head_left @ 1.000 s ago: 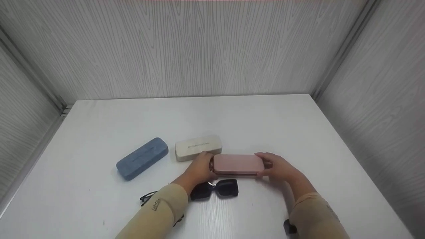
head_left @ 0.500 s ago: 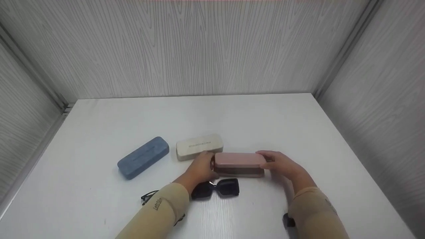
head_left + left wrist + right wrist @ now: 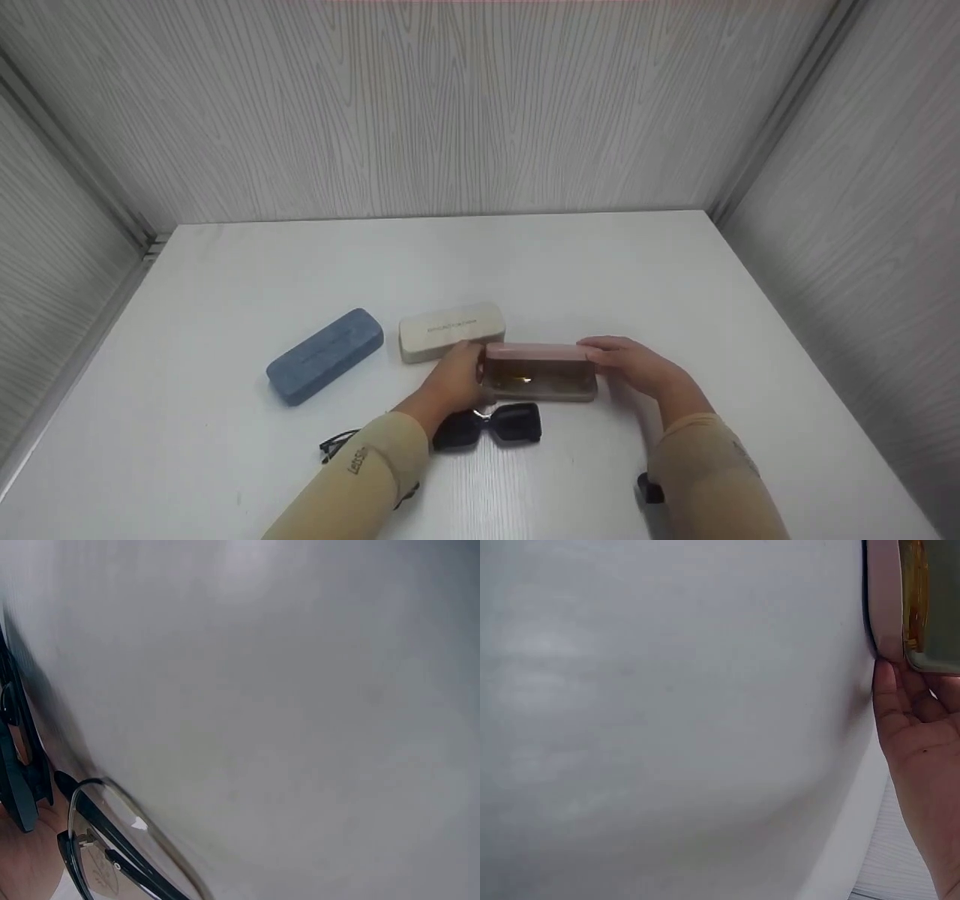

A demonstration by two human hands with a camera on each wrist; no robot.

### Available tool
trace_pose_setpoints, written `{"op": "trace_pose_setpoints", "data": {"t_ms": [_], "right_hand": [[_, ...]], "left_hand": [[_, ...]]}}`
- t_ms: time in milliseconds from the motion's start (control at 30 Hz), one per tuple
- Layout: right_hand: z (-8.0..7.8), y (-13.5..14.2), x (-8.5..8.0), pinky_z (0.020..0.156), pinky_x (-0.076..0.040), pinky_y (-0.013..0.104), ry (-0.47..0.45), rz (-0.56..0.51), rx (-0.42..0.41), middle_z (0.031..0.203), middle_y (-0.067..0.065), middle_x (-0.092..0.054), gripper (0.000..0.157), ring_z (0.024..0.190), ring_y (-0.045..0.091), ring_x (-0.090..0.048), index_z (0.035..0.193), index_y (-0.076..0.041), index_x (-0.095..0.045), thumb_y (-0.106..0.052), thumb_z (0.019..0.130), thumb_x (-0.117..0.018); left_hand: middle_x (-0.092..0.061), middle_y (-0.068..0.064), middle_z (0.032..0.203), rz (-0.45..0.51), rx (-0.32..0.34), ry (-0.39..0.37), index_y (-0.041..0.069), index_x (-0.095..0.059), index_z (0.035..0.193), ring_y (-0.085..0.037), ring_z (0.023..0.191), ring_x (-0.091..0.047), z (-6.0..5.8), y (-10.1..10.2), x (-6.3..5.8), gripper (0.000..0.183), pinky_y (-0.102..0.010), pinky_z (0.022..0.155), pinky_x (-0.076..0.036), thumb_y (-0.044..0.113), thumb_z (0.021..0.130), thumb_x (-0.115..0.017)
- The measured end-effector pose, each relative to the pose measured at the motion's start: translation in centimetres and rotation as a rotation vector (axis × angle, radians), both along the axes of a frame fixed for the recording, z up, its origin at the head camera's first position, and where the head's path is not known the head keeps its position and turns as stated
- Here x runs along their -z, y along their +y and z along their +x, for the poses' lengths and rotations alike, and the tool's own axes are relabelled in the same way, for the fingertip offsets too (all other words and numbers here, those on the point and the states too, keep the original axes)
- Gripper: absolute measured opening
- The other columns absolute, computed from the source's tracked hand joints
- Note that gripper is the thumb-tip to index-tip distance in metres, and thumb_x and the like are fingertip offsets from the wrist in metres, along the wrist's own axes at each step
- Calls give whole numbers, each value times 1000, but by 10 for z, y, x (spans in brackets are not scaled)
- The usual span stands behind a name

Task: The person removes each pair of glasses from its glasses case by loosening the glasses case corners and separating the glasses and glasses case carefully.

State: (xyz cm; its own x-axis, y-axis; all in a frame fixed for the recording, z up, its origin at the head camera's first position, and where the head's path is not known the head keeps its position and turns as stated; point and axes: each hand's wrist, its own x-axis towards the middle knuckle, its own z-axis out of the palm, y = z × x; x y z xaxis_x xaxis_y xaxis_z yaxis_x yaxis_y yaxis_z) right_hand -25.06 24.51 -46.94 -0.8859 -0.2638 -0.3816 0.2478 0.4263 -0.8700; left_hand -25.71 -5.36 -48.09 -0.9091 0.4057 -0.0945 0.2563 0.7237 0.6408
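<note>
A pink glasses case (image 3: 536, 351) stands between both hands in the head view, its lid raised and its dark inside facing me. Something amber and shiny (image 3: 915, 596) lies inside. At the case's left end, my left hand (image 3: 455, 375) grips the lower part; most of its fingertips are hidden. My right hand (image 3: 634, 366) pinches the right end by the lid, thumb and fingertips at the edge in the right wrist view. Just below the left hand rest black sunglasses (image 3: 514, 424). The left wrist view shows clear-lensed glasses (image 3: 146, 840) near the wrist.
Behind the left hand lies a cream glasses case (image 3: 450, 330), close to the pink one. A blue glasses case (image 3: 325, 357) sits farther left at a slant. Beside the right sleeve a small dark object (image 3: 649, 489) is partly covered. Panels bound the white table (image 3: 450, 259).
The pink case's lid has swung up and back from nearly closed, showing its inside. My right hand has risen slightly with it, while the left hand stays at the left end.
</note>
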Motion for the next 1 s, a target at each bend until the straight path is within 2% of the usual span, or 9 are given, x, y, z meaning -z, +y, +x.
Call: {"op": "trace_pose_setpoints", "data": {"t_ms": [167, 400, 533, 767, 900, 1000], "right_hand": [[-2, -4, 2, 110, -18, 47, 1, -24, 20, 136, 9, -43, 53, 131, 27, -31, 131, -11, -50, -42, 88, -53], [-6, -12, -2, 110, -17, 45, -19, -38, 100, 141, 11, -38, 66, 135, 27, -26, 136, -7, -42, -52, 88, -46], [-8, -16, -5, 110, -19, 45, -34, -48, 121, 142, 11, -37, 66, 133, 28, -28, 137, -6, -40, -54, 90, -41], [-10, -22, -5, 110, -20, 43, -60, -116, 173, 145, 12, -32, 80, 134, 28, -26, 139, -3, -35, -61, 85, -44], [-9, -23, -5, 108, -24, 43, -45, -102, 180, 143, 12, -35, 79, 132, 28, -31, 138, -3, -37, -62, 85, -42], [-8, -23, -4, 108, -25, 44, -19, -44, 174, 141, 11, -38, 82, 131, 27, -34, 137, -6, -39, -68, 83, -39]], "left_hand": [[-50, -8, 110, 1, 12, 15, 3, -51, 120, -22, 102, -49, -1, -2, 1, 69, -38, 97, -39, 15, 59, -81], [-50, -5, 100, 11, 5, 14, 5, -53, 118, -19, 90, -49, -1, -3, 3, 67, -34, 83, -45, 15, 58, -81], [-49, -5, 103, 13, 2, -1, 4, -52, 118, -20, 94, -50, 0, -2, 2, 67, -35, 89, -44, 16, 59, -81], [-47, -4, 102, -9, 5, -16, 3, -52, 117, -19, 93, -48, 0, -2, 3, 65, -35, 88, -43, 18, 61, -81], [-48, -7, 106, 9, 11, 3, 1, -52, 119, -21, 97, -48, 0, -2, 3, 67, -37, 92, -41, 16, 61, -81], [-49, -7, 106, 14, 11, 8, 1, -52, 119, -21, 95, -48, -1, -2, 3, 66, -37, 91, -42, 16, 61, -81]]}}
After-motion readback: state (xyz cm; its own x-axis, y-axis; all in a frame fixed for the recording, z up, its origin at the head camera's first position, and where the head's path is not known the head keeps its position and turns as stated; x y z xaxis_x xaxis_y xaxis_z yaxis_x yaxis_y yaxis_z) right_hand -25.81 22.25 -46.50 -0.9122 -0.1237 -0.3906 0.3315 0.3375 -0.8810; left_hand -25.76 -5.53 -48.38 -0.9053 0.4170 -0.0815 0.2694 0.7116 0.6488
